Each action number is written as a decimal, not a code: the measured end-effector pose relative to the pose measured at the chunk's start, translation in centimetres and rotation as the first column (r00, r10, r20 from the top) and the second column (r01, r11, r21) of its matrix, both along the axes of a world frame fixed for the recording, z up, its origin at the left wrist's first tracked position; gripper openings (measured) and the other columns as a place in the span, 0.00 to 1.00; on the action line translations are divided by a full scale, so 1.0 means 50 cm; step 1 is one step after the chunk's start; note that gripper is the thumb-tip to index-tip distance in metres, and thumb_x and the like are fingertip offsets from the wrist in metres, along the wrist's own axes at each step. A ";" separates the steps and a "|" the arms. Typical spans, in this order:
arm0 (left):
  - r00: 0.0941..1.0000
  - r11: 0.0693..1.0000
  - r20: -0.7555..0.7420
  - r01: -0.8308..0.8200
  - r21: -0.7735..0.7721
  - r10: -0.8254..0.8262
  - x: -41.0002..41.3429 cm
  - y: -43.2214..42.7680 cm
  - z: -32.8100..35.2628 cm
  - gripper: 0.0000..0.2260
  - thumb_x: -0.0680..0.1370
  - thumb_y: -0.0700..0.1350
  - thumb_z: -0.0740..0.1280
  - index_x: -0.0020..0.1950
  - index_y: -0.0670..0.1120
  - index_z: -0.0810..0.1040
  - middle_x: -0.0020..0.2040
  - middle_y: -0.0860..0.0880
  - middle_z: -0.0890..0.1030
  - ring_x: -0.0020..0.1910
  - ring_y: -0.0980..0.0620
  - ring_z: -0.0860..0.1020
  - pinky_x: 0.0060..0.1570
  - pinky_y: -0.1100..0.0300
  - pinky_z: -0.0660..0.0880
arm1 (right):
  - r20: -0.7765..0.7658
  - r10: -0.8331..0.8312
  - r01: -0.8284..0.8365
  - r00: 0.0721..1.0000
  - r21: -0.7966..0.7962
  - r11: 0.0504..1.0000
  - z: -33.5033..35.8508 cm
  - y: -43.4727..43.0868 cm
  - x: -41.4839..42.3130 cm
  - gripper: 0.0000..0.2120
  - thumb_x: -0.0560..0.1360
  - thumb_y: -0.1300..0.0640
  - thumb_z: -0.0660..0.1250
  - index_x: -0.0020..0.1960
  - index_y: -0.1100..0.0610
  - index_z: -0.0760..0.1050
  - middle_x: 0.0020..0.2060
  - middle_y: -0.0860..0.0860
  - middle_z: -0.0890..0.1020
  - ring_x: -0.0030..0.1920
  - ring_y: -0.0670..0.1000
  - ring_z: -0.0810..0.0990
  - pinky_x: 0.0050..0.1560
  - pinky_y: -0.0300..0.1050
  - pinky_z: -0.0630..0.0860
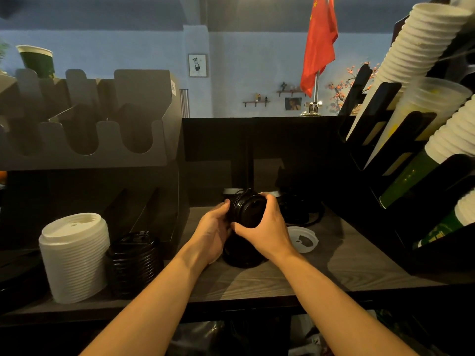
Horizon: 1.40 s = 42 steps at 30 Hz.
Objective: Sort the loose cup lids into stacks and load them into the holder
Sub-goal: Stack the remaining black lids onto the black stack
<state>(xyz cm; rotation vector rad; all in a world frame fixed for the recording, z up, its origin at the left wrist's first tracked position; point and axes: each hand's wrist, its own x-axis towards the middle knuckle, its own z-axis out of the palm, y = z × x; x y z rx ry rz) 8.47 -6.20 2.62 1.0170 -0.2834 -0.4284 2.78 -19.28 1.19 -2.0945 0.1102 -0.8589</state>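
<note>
Left hand and right hand both curl round held lids, black, tipped sideways.
Relative to held lids:
- counter below
- more black lids beneath
- white lid just right
- white stack, black stack well left
- holder upper left

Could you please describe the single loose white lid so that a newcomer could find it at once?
Start at the wooden counter and look just right of the right hand, toward the black cup rack. A white lid lies there flat and alone. The other white lids stand in a tall stack at the far left, and its near neighbours are black lids.
</note>
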 end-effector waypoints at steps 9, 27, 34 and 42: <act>0.990 0.989 -0.112 -0.103 -0.107 0.091 0.016 -0.007 -0.004 0.11 0.86 0.42 0.57 0.63 0.41 0.76 0.53 0.41 0.84 0.52 0.45 0.83 0.44 0.53 0.77 | 0.041 0.002 -0.006 0.999 0.106 0.994 0.005 -0.007 -0.004 0.46 0.68 0.44 0.78 0.77 0.49 0.55 0.73 0.49 0.64 0.70 0.50 0.67 0.60 0.39 0.67; 0.998 1.000 0.054 0.029 0.009 -0.030 -0.001 0.000 -0.006 0.09 0.84 0.39 0.60 0.62 0.39 0.76 0.54 0.42 0.83 0.50 0.47 0.84 0.47 0.56 0.81 | -0.059 0.000 -0.002 0.998 -0.026 1.000 0.001 -0.008 -0.003 0.47 0.64 0.34 0.77 0.75 0.39 0.55 0.70 0.48 0.64 0.69 0.53 0.69 0.59 0.44 0.70; 0.996 0.998 0.083 0.040 0.053 -0.045 -0.003 0.002 -0.004 0.08 0.83 0.36 0.60 0.60 0.40 0.76 0.55 0.41 0.83 0.53 0.44 0.84 0.49 0.54 0.81 | -0.085 0.052 -0.045 0.995 0.077 0.996 0.009 -0.007 -0.008 0.47 0.64 0.31 0.75 0.76 0.38 0.55 0.63 0.45 0.64 0.68 0.52 0.69 0.57 0.43 0.68; 0.998 0.999 0.059 0.038 0.013 -0.039 -0.004 0.000 -0.004 0.11 0.83 0.39 0.59 0.63 0.39 0.76 0.56 0.40 0.83 0.53 0.44 0.82 0.52 0.54 0.80 | -0.075 0.127 -0.113 0.989 0.163 0.980 0.012 -0.006 -0.004 0.47 0.63 0.31 0.75 0.75 0.36 0.56 0.68 0.47 0.62 0.64 0.47 0.65 0.65 0.50 0.69</act>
